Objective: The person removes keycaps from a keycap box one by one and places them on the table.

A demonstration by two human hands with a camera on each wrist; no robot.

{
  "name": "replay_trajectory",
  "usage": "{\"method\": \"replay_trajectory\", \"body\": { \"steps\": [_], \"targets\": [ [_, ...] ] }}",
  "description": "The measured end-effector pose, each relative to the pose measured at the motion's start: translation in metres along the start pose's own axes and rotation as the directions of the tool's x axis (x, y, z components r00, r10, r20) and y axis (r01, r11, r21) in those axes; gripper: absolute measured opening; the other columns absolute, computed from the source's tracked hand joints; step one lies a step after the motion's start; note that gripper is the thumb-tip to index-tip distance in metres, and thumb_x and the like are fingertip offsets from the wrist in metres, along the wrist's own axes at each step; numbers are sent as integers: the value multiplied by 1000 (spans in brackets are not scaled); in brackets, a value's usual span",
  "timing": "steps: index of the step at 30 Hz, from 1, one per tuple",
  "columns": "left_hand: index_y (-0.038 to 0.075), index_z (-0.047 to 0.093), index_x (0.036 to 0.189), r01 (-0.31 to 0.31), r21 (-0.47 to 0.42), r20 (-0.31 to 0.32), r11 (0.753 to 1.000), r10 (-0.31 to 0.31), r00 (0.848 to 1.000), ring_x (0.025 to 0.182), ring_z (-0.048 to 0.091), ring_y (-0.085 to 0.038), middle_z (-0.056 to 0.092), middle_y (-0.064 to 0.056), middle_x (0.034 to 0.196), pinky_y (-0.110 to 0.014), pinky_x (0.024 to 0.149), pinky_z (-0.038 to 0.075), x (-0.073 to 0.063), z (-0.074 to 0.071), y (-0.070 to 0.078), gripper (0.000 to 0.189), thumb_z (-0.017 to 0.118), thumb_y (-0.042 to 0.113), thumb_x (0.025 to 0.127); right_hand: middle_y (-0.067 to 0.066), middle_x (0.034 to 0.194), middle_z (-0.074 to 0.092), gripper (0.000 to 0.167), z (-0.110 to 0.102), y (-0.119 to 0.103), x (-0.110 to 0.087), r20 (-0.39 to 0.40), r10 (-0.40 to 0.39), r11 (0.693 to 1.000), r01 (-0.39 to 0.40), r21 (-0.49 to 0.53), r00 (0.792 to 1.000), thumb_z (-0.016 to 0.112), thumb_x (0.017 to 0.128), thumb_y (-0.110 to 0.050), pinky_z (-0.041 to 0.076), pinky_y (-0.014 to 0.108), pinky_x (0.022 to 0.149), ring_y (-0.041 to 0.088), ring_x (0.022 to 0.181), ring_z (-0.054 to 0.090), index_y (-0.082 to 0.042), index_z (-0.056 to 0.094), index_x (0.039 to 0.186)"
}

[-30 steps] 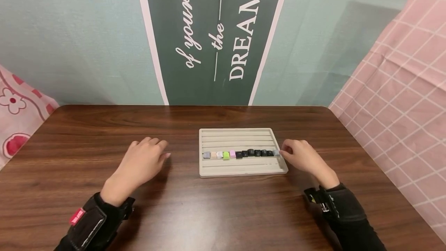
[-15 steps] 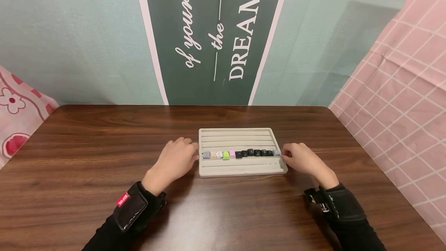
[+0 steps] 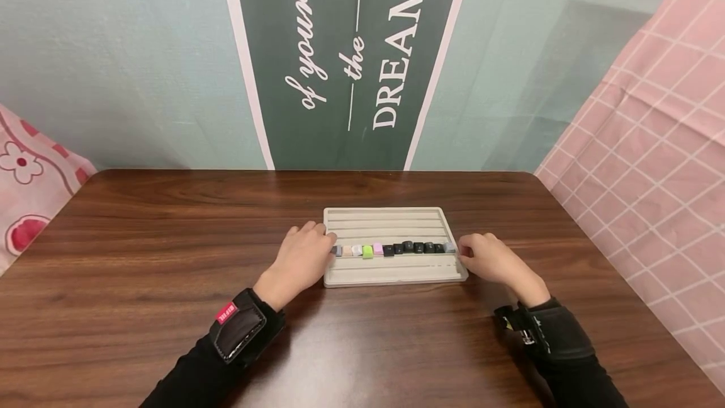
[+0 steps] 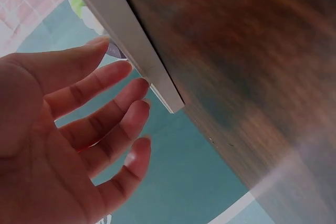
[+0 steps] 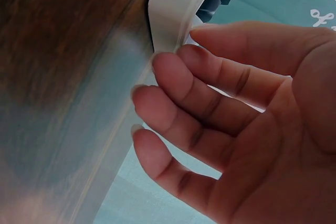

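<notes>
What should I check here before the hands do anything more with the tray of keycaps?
1. Tray flat on the table: ok.
2. Keycaps seated in one row of the tray: ok, none loose outside it.
3. Left hand at the tray's left edge, fingers relaxed, by the grey end keycap: ok; whether it touches cannot tell.
4. Right hand at the tray's right edge, fingers loosely curled, holding nothing: ok.
5. Firm hold on the tray by either hand: cannot tell.
</notes>
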State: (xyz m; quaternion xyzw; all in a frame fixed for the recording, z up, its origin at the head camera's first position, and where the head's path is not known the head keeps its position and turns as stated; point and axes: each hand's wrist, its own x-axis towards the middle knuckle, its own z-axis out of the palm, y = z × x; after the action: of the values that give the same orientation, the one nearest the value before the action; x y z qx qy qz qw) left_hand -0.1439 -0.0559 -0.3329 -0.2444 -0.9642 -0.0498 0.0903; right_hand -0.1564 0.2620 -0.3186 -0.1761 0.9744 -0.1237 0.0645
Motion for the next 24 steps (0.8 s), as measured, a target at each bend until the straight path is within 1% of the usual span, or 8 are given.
{"method": "replay_trajectory", "body": {
  "steps": [3, 7, 12, 16, 20, 24],
  "targets": [
    [6, 67, 95, -4, 14, -4, 1000, 4, 1000, 82, 55, -24, 59, -9, 85, -37, 64, 41, 1, -1, 1, 21, 72, 18, 78, -2, 58, 42, 21, 0, -1, 0, -4, -2, 1000, 2, -2, 1000, 58, 83, -4, 31, 27, 48, 12, 51, 38, -11, 49, 66],
    [7, 67, 93, -6, 4, -1, 1000, 6, 1000, 81, 54, -23, 59, -8, 84, -36, 64, 41, 3, -2, 3, 19, 73, 18, 78, -2, 58, 42, 21, 0, -1, 0, -9, -6, 1000, 6, -5, 1000, 58, 83, -4, 31, 27, 48, 12, 52, 38, -11, 49, 65],
    [7, 66, 91, -4, -6, 29, 1000, 4, 1000, 80, 54, -23, 58, -7, 82, -35, 64, 41, 5, -5, 6, 17, 72, 17, 79, -2, 58, 43, 21, 1, -1, -1, -2, -6, 1000, 6, -6, 1000, 58, 84, -4, 32, 27, 49, 12, 52, 39, -11, 49, 66],
    [7, 66, 92, -6, 2, 40, 1000, 6, 999, 80, 54, -23, 58, -7, 82, -35, 64, 40, 7, -5, 7, 15, 70, 16, 81, -2, 59, 43, 21, 1, -1, -1, 1, -8, 1000, 8, -4, 1000, 58, 84, -4, 32, 27, 49, 12, 52, 39, -11, 49, 66],
    [6, 66, 92, -20, 7, 39, 1000, 20, 999, 79, 54, -24, 57, -8, 82, -36, 64, 40, 8, -4, 7, 13, 68, 14, 82, -2, 59, 43, 21, 2, 0, -2, 0, -14, 1000, 14, -3, 1000, 58, 84, -4, 32, 27, 49, 12, 52, 38, -11, 49, 67],
    [6, 66, 92, -26, 13, 30, 1000, 26, 999, 79, 54, -24, 57, -8, 81, -36, 63, 40, 8, -3, 8, 13, 68, 14, 82, -2, 59, 43, 21, 3, 1, -1, -7, -22, 1000, 22, -7, 1000, 58, 84, -4, 32, 27, 49, 12, 52, 38, -11, 49, 67]
  ]
}}
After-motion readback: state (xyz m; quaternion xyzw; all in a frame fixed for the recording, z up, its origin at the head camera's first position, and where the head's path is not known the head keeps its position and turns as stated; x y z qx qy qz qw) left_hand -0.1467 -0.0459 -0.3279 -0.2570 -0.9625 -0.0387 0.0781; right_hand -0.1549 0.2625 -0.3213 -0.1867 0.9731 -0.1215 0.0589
